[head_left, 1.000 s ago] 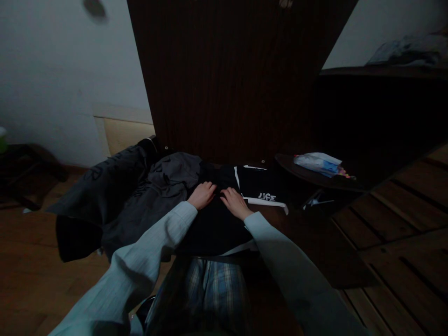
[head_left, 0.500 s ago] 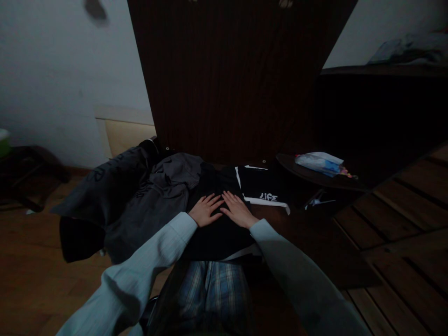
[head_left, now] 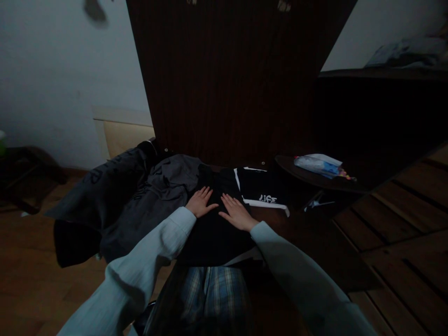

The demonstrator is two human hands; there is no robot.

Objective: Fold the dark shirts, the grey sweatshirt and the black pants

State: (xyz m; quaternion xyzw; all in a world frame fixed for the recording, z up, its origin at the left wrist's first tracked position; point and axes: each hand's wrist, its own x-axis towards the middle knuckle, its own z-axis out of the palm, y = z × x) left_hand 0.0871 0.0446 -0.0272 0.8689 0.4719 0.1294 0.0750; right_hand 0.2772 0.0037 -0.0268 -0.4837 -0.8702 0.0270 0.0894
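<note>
A black garment (head_left: 213, 240) lies spread across the dark surface right in front of me. My left hand (head_left: 201, 202) rests flat on its left part, fingers stretched forward and thumb out to the side. On the right part lies my right hand (head_left: 237, 212), palm down with fingers extended. A narrow gap separates the two thumbs. Just beyond the right hand is a folded black garment with white edging and white lettering (head_left: 268, 199). To the left, a rumpled dark grey garment (head_left: 140, 212) with black print borders the black one.
A tall dark wooden panel (head_left: 227, 84) rises behind the clothes. On a rounded shelf (head_left: 285, 165) to the right lies a blue-and-white plastic packet (head_left: 320, 164). Wooden slats (head_left: 402, 224) stretch along the right. A dark stool (head_left: 28, 172) stands at the far left.
My two hands have moved apart on the black garment, the left one shifting left and slightly forward. Their fingertips were close together before. The clothes look nearly the same.
</note>
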